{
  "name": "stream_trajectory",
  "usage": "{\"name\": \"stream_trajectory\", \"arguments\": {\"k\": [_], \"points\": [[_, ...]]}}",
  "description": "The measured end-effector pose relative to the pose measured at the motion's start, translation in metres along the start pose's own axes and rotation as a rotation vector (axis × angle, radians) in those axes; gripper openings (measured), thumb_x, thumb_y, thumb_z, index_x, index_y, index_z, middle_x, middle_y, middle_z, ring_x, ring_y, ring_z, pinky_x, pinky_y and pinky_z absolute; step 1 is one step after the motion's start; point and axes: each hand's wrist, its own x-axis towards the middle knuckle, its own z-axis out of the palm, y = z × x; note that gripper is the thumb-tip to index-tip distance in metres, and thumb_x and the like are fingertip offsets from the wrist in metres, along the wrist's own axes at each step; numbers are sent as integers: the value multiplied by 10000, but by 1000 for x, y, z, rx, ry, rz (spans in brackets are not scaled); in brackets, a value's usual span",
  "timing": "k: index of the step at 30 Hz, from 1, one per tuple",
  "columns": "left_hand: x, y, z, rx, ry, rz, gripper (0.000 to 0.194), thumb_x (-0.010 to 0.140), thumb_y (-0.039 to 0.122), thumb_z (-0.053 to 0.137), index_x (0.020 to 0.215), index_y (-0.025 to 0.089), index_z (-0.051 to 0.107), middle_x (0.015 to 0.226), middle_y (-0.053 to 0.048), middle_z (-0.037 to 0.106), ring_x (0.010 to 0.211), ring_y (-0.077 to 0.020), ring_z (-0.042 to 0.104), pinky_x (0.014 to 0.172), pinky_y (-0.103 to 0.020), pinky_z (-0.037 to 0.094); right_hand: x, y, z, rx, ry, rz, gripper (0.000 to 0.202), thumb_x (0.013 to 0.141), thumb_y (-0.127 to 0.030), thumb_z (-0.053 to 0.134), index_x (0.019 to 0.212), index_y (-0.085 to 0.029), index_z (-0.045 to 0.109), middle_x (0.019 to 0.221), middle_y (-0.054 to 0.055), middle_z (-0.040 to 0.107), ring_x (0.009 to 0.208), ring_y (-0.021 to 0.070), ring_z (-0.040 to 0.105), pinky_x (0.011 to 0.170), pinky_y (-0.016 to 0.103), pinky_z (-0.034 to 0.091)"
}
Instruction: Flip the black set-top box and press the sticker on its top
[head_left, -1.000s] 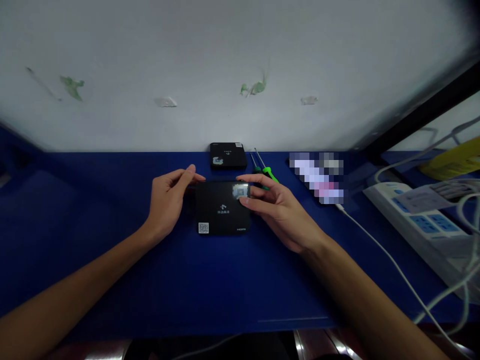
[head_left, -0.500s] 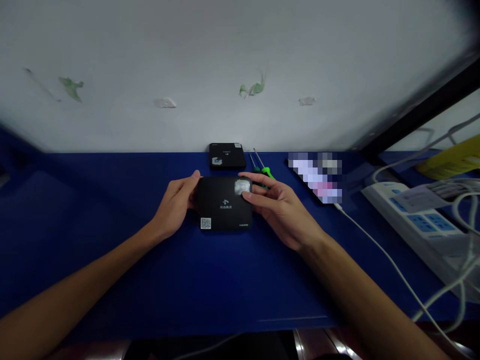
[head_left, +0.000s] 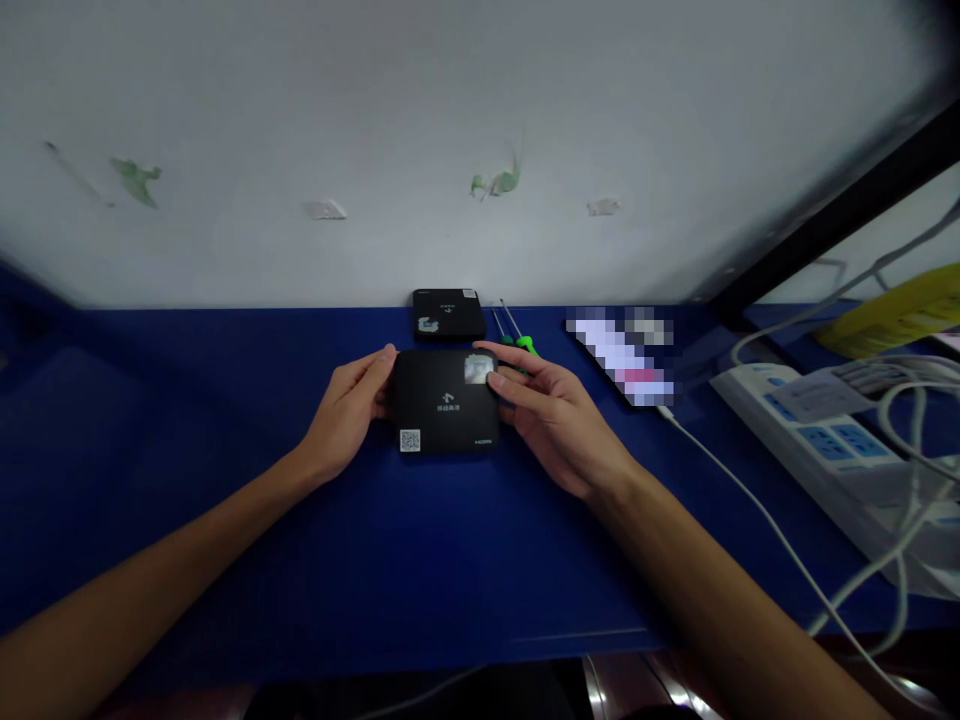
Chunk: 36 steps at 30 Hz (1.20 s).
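Observation:
A flat black set-top box [head_left: 442, 415] with rounded corners is held between my two hands over the blue table. Its face shows a pale logo, a QR sticker at the lower left and a silvery sticker at the upper right. My left hand [head_left: 349, 412] grips the left edge, thumb at the top corner. On the right edge, my right hand [head_left: 547, 410] has its thumb beside the silvery sticker and its index finger along the upper corner. The other fingertips are partly hidden behind the box. Just beyond lies a second black set-top box [head_left: 450, 315].
Two screwdrivers [head_left: 524, 343] with green handles lie right of the far box. Farther right are a phone [head_left: 619, 360] on a white cable [head_left: 735, 480] and a white power strip [head_left: 832, 430] with tangled cords. A pale wall [head_left: 420, 120] rises behind the blue table [head_left: 420, 560].
The whole view has shifted slightly, moving the background a little left. Both hands keep their hold on the box, whose tilt differs slightly; the right thumb sits a bit farther off the silvery sticker.

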Motion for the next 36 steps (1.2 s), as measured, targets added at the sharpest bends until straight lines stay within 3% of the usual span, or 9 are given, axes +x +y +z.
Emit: {"name": "stream_trajectory", "arguments": {"k": [20, 28, 36], "points": [[0, -5, -1, 47, 19, 23, 450, 1050, 589, 682, 861, 181, 678, 775, -16, 598, 668, -144, 561, 612, -254, 519, 0, -1, 0, 24, -37, 4, 282, 964, -269, 796, 1245, -284, 820, 1224, 61, 801, 1153, 265, 705, 1139, 494, 487], [0, -7, -4, 63, 7, 14, 384, 1093, 545, 620, 1165, 208, 789, 958, -67, 742, 792, -182, 670, 706, -282, 576, 2, 1, -1, 31, -35, 15, 282, 954, -292, 812, 1236, -290, 823, 1209, 56, 803, 1111, 260, 708, 1124, 490, 490], [-1, -1, -1, 76, 18, 4, 406, 1073, 556, 634, 1150, 195, 805, 912, -58, 722, 751, -170, 644, 657, -264, 547, 1, 1, -2, 25, -28, 5, 277, 947, -283, 822, 1223, -295, 831, 1210, 49, 813, 1105, 264, 711, 1126, 498, 492]]}}
